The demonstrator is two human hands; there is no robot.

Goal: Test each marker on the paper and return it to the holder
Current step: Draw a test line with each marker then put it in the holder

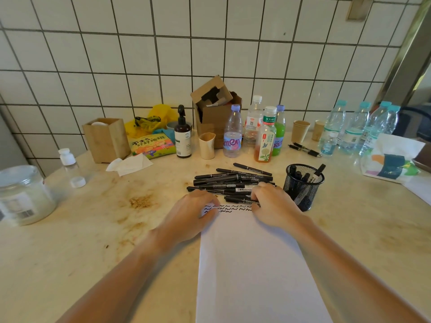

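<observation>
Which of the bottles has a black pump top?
The dark brown bottle left of the cardboard box; the other bottles have plain screw caps.

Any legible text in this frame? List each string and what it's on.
"不生气 好好地说": colourful book by the wooden box.
"东方树叶": green-labelled tea bottle.
"amen", partial: purple-capped clear bottle.
"白板笔", uncertain: white label on a black marker in the pile.
Unreadable: dark pump bottle label, plastic jar barcode label, water bottle labels.
</observation>
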